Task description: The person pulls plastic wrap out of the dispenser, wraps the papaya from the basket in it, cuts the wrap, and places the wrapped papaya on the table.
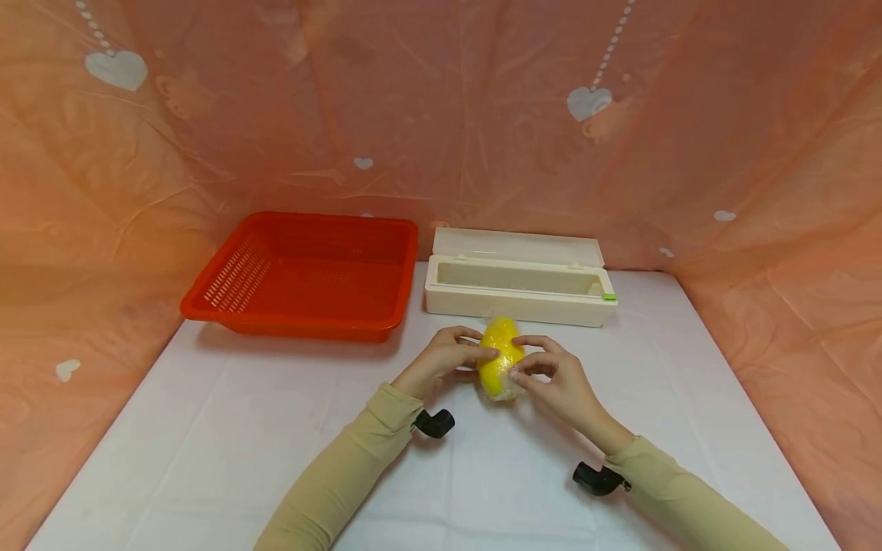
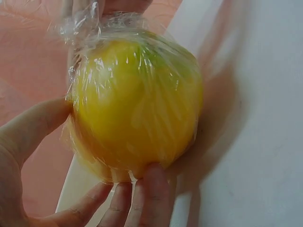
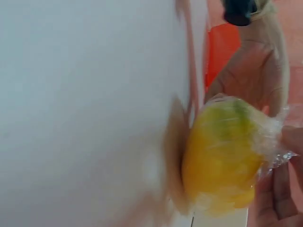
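A yellow piece of produce (image 1: 500, 353), tinged green at one end and wrapped in clear cling film (image 2: 124, 23), is held between both hands close over the table. My left hand (image 1: 442, 360) grips it from the left, the thumb on one side and the other fingers under and around it in the left wrist view. On the right side, my right hand (image 1: 556, 381) pinches the wrap with thumb and index finger. Loose, crinkled film gathers near the right fingers (image 3: 279, 189) in the right wrist view. The film hides the exact kind of produce.
Behind the hands stands a long white box (image 1: 520, 308) with its lid raised and a green slider (image 1: 609, 297) at its right end. To its left sits a red plastic basket (image 1: 310, 333) with slotted sides. A pink curtain (image 1: 468, 115) with hearts surrounds the white-covered table (image 1: 227, 459).
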Action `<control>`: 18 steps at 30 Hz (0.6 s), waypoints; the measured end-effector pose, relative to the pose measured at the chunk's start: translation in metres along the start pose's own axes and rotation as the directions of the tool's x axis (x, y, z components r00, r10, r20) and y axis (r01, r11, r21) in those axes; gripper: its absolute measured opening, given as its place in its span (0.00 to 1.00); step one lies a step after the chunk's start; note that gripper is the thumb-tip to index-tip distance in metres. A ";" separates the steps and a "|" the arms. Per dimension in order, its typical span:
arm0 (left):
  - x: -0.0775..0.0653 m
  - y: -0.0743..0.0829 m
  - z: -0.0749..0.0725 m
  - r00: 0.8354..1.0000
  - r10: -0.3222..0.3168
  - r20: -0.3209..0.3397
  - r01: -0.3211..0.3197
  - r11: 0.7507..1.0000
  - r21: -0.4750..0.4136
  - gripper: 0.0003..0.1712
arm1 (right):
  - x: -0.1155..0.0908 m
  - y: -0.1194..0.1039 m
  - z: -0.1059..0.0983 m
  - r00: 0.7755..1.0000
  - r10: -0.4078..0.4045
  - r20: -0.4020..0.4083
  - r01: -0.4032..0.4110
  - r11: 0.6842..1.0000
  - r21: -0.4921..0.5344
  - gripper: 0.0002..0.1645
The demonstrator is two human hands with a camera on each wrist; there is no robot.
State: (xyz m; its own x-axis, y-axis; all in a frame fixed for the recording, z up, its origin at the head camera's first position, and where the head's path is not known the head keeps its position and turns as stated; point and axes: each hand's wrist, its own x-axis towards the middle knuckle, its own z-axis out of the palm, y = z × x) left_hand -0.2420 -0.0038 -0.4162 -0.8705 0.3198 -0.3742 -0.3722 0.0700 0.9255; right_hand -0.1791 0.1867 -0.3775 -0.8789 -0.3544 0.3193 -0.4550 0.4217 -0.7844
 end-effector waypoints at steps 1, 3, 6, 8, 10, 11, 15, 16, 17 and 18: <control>0.000 0.000 0.000 1.000 0.000 -0.002 0.000 1.000 -0.004 0.37 | 0.001 0.000 0.000 1.000 0.026 0.002 -0.026 1.000 0.012 0.02; 0.001 -0.001 -0.001 1.000 0.012 -0.004 -0.012 1.000 0.004 0.40 | 0.003 0.001 -0.001 0.998 0.062 0.006 -0.063 0.998 0.025 0.03; 0.003 -0.005 -0.002 0.998 0.061 0.002 -0.061 0.998 0.028 0.44 | 0.006 0.002 -0.002 0.996 0.089 0.017 -0.089 0.995 0.054 0.03; 0.002 -0.009 -0.004 0.993 0.117 0.024 -0.118 0.992 0.051 0.44 | 0.007 0.004 -0.003 0.995 0.095 0.026 -0.097 0.993 0.072 0.04; 0.000 -0.012 -0.005 0.982 0.180 0.048 -0.184 0.979 0.083 0.43 | 0.008 0.005 -0.003 0.994 0.105 0.032 -0.108 0.989 0.101 0.04; -0.002 -0.014 -0.005 0.974 0.217 0.066 -0.223 0.970 0.100 0.43 | 0.008 0.006 -0.003 0.993 0.112 0.035 -0.115 0.987 0.113 0.04; -0.015 -0.017 0.000 0.927 0.357 0.120 -0.376 0.881 0.288 0.51 | 0.008 0.008 -0.005 0.990 0.137 0.033 -0.140 0.978 0.152 0.05; -0.018 -0.018 0.003 0.913 0.390 0.122 -0.407 0.843 0.351 0.53 | 0.009 0.008 -0.005 0.989 0.141 0.032 -0.144 0.977 0.155 0.05; -0.020 -0.017 0.006 0.901 0.416 0.123 -0.428 0.805 0.411 0.55 | 0.009 0.007 -0.005 0.989 0.144 0.031 -0.147 0.976 0.158 0.05; -0.022 -0.017 0.009 0.890 0.442 0.113 -0.440 0.765 0.470 0.57 | 0.010 0.007 -0.006 0.989 0.147 0.029 -0.150 0.975 0.162 0.05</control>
State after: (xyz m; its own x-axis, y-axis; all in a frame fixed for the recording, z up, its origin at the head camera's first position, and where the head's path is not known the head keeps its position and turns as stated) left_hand -0.2136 -0.0039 -0.4237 -0.9028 0.4221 0.0828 0.2495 0.3571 0.9001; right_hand -0.1916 0.1907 -0.3768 -0.9318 -0.3123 0.1850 -0.2887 0.3289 -0.8991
